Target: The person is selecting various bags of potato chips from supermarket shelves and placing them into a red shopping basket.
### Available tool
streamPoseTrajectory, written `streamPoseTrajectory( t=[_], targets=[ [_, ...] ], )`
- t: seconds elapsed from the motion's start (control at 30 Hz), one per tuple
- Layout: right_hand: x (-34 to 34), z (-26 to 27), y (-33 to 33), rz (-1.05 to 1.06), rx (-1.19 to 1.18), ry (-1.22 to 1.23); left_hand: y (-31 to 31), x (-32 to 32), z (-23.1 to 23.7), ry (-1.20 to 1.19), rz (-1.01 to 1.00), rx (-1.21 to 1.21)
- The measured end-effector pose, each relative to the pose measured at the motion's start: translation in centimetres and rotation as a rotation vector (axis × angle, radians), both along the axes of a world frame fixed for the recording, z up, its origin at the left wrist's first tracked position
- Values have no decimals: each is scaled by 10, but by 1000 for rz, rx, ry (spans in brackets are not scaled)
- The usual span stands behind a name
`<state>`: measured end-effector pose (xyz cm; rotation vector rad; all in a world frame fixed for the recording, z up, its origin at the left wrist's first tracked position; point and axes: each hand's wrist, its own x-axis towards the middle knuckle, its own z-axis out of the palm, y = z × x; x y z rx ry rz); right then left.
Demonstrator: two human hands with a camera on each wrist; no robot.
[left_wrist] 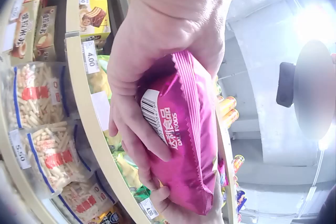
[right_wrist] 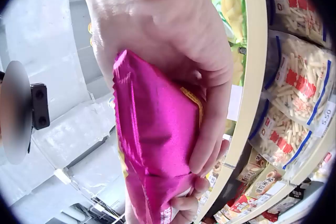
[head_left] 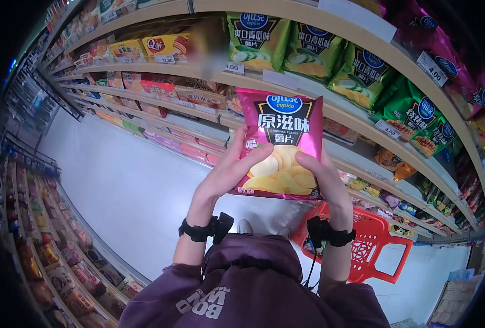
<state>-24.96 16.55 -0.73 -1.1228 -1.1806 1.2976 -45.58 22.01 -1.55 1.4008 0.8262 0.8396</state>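
Observation:
Upright before the person's chest is a magenta bag of potato chips [head_left: 290, 180], its printed front with the oval blue logo facing up at the head camera. The left hand [head_left: 232, 168] grips its left side, thumb over the front and fingers behind. On the opposite side the right hand [head_left: 330, 177] holds the bag the same way, its thumb on the pictured chips. In the left wrist view the back of the chip bag [left_wrist: 185, 155] shows a white barcode label beside the left fingers [left_wrist: 144, 134]. The right fingers [right_wrist: 212, 124] curl behind the bag in the right wrist view.
Shelves [head_left: 308, 87] of snacks rise in front, with green chip bags [head_left: 256, 44] and more magenta bags [head_left: 425, 33]. A red shopping basket [head_left: 371, 246] stands on the floor at the right. Another stocked shelf [head_left: 51, 257] runs along the left, across the pale aisle floor [head_left: 111, 175].

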Motion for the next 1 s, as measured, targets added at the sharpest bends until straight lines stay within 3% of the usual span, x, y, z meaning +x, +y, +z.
streamPoseTrajectory(
  t=[0.37, 0.57, 0.7, 0.87, 0.97, 1.0],
  targets=[
    [-14, -1, -6, -84, -102, 165, 5, 2, -14, -221, -23, -160],
    [-13, -11, -12, -75, 41, 27, 4, -7, -8, -167, -46, 39],
    [-14, -6, -18, -12, 79, -81, 6, -18, -10, -281, -153, 106],
    [-25, -4, -11, -40, 138, -22, 11, -23, -11, -165, -163, 109],
    [-31, -2, -4, -360, 445, -564, 15, -17, -19, -200, -8, 119],
    [-33, -2, -4, -341, 451, -594, 16, -15, -21, -181, 58, 177]
  ],
)
